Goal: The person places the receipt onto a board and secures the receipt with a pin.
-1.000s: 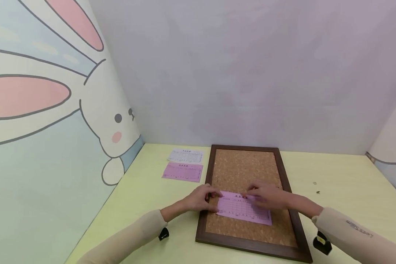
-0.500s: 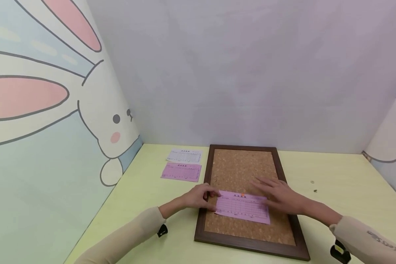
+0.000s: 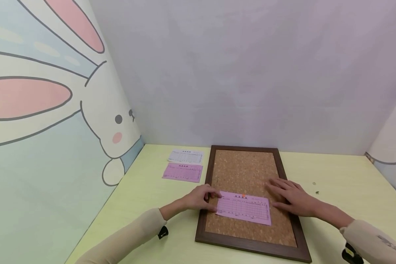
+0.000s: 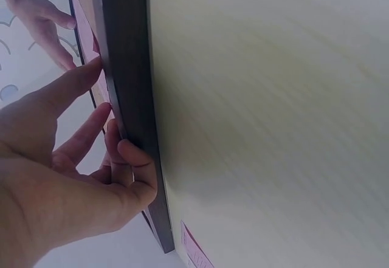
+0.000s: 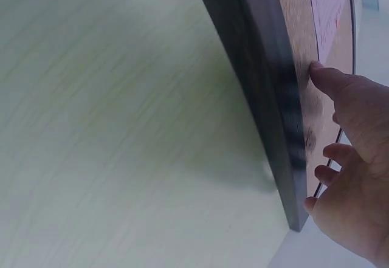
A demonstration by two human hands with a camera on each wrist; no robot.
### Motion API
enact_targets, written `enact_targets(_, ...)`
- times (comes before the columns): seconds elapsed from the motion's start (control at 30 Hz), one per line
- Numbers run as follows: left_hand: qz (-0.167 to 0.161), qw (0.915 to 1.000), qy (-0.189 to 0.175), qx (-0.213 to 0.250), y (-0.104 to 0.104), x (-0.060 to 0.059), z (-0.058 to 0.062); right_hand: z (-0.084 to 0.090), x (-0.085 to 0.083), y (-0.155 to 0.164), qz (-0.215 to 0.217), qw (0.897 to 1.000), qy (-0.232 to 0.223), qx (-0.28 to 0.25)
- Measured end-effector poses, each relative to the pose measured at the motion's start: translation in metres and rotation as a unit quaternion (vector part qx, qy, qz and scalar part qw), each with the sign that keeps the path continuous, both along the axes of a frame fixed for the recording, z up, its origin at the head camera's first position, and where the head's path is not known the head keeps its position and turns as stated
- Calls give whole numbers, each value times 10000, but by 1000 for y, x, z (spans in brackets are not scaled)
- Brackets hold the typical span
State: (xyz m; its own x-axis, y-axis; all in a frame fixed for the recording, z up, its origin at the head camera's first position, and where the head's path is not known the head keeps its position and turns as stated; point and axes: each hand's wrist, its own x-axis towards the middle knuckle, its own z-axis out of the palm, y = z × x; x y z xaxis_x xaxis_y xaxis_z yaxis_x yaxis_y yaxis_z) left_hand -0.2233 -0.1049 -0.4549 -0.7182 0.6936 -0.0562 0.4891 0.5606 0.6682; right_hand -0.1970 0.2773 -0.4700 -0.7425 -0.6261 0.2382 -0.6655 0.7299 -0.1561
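A pink printed form slip (image 3: 243, 208) lies flat on the lower half of a cork board (image 3: 245, 167) with a dark wooden frame. A small orange dot (image 3: 243, 195) sits at the slip's top edge. My left hand (image 3: 199, 198) reaches over the left frame bar, thumb and forefinger spread onto the slip's left edge. In the left wrist view, its other fingers bend against the dark frame (image 4: 127, 55). My right hand (image 3: 293, 198) rests spread on the board's right side, holding nothing. Its thumb (image 5: 331, 79) is right at the slip's edge in the right wrist view.
Left of the board, a white printed slip (image 3: 186, 156) and another pink slip (image 3: 183, 172) lie on the pale yellow table (image 3: 158, 194). Two tiny items, one of them a dark speck (image 3: 317, 192), lie to the right. A grey wall (image 3: 244, 73) stands behind.
My right hand has moved off the slip's top edge, rightward across the cork, its fingers spreading out. The orange dot now shows uncovered. My left hand has stayed in place.
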Motion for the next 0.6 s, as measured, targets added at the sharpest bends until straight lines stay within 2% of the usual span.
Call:
enact_targets(0.4, 2, 10000, 80, 33, 0, -2, -5, 5, -6, 27, -715, 9965, -428, 108)
enact_targets(0.6, 3, 9999, 85, 58, 0, -3, -7, 13, -9, 32, -684, 9942, -816, 120)
